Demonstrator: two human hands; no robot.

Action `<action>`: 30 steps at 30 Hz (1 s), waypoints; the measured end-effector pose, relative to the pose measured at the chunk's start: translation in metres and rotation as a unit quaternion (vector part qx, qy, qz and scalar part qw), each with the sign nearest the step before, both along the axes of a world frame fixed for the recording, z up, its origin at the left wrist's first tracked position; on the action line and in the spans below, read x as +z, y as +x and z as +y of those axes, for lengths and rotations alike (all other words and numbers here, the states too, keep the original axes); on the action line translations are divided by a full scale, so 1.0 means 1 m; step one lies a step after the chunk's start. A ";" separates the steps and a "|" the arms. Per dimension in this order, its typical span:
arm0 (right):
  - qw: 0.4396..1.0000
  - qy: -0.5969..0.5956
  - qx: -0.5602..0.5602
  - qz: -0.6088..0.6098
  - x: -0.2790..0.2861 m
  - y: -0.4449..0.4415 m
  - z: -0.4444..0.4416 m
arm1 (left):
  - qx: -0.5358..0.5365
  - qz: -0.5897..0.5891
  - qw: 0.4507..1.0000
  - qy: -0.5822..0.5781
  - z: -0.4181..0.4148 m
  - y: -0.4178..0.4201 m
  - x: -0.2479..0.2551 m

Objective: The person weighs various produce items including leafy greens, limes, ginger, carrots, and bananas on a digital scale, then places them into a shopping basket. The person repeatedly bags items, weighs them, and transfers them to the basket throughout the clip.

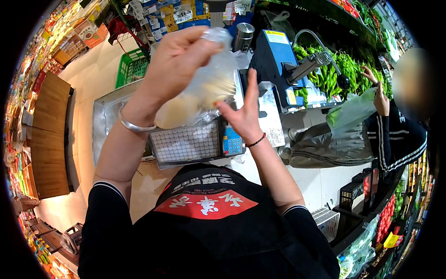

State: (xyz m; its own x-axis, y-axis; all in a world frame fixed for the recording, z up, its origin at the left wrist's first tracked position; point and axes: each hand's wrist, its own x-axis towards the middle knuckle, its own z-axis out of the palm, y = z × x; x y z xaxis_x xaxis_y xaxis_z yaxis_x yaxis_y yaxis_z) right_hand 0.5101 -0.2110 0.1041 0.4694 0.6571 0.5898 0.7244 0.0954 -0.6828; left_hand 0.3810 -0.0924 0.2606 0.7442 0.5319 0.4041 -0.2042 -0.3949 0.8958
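Observation:
My left hand (177,59) grips the gathered top of a clear plastic bag (217,66) that holds several pale, roundish items, perhaps potatoes. Fingers spread, my right hand (242,108) is raised at the right of the bag; whether it touches the plastic I cannot tell. Beneath the bag is a scale's keypad (188,143), a wide grid of light keys, with a smaller block of blue keys (232,140) at its right end. The bag covers part of the scale. Right of it stands a blue bag-neck sealing machine (277,66) with a metal arm and a black ball knob.
A stainless steel cup (243,35) stands behind the scale. Green peppers (334,73) fill a display at the right, where another person (386,132) holds a plastic bag with green produce. A green basket (132,66) is beyond the metal counter; a wooden-topped stand (50,136) is at left.

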 end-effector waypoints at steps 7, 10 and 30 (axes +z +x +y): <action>0.827 0.083 0.342 0.438 0.063 -0.030 -0.016 | -0.251 0.095 0.962 0.046 -0.061 0.044 0.019; 0.843 0.124 0.325 0.410 0.045 -0.023 -0.045 | -0.311 0.089 0.945 0.043 -0.087 0.057 0.011; 0.978 0.009 -0.102 0.180 -0.057 0.149 -0.145 | -0.215 0.262 0.909 -0.243 -0.137 0.172 -0.090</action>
State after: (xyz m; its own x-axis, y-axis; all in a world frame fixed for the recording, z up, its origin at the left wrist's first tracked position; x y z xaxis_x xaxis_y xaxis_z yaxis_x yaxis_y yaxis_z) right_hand 0.6592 -0.3565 0.0466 0.7697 0.5182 0.3729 0.4421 -0.0112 -0.8969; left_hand 0.5527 -0.2294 0.1703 0.9480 0.1677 -0.2706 0.2590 0.0879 0.9619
